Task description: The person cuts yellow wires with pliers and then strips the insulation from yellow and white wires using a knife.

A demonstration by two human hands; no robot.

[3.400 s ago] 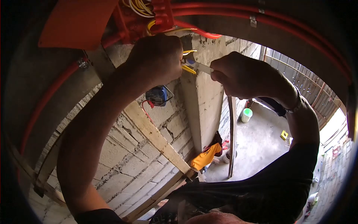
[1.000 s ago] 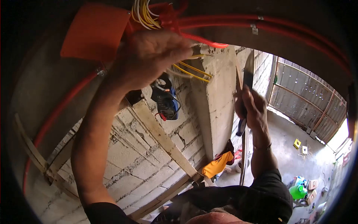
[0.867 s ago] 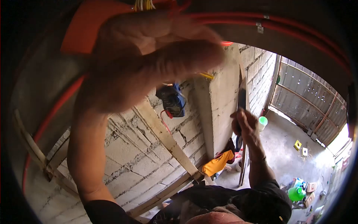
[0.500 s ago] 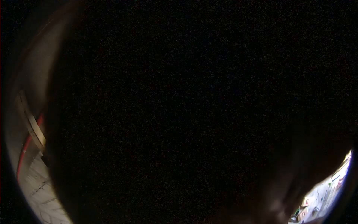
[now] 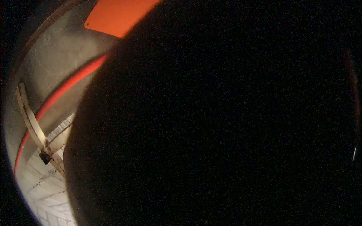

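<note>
A large dark shape (image 5: 211,113), too near the camera to make out, covers most of the head view. No fingers show, and neither my left hand nor my right hand can be told apart in the dark. Whatever they hold or touch is hidden.
At the left edge a red hose or cable (image 5: 71,81) curves past a grey wall surface (image 5: 60,52). An orange panel (image 5: 117,15) is at the top. Pale wooden bars (image 5: 34,126) meet at lower left, above white brickwork (image 5: 51,196).
The dark shape has drawn back from the upper left, showing the orange panel and more of the red hose. At the lower right, the bright gap with boxes has nearly vanished.
</note>
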